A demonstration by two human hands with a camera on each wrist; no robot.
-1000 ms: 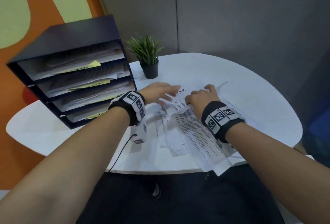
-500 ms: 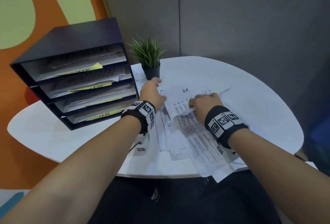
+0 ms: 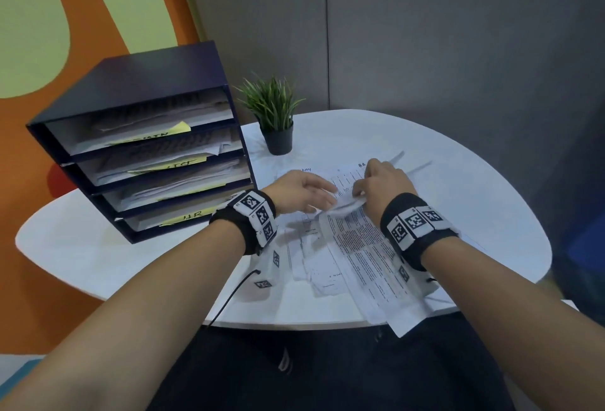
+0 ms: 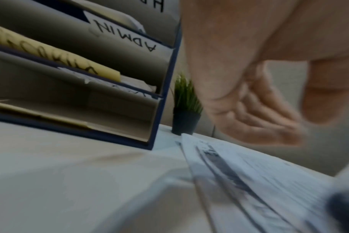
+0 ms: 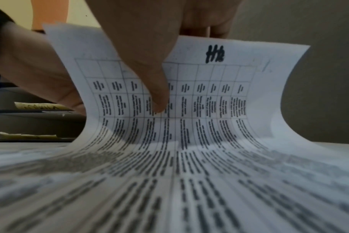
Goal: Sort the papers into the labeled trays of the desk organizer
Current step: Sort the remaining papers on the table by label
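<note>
The sorting looks partly done. The desk organizer (image 3: 140,135) stands at the far left of the tabletop (image 3: 458,181), and all four of its trays already hold sheets behind yellow labels; "ADMIN" reads clearly in the left wrist view and "HR" on the bottom tray's label (image 3: 193,215) in the head view. A loose spread of papers (image 3: 357,253) still lies on the near side of the tabletop, overlapping and hanging slightly past the near edge, so a fair share seems left to file.

The right hand (image 3: 379,181) pinches the far end of a gridded sheet (image 5: 209,94) between thumb and fingers, curling it up off the pile; a handwritten mark at its top appears to read "HR", which would send it to the bottom tray. The left hand (image 3: 301,191) hangs just above the papers beside the right hand, fingers relaxed and loosely extended, holding nothing. A small potted plant (image 3: 275,116) stands just right of the organizer, beyond the papers.
</note>
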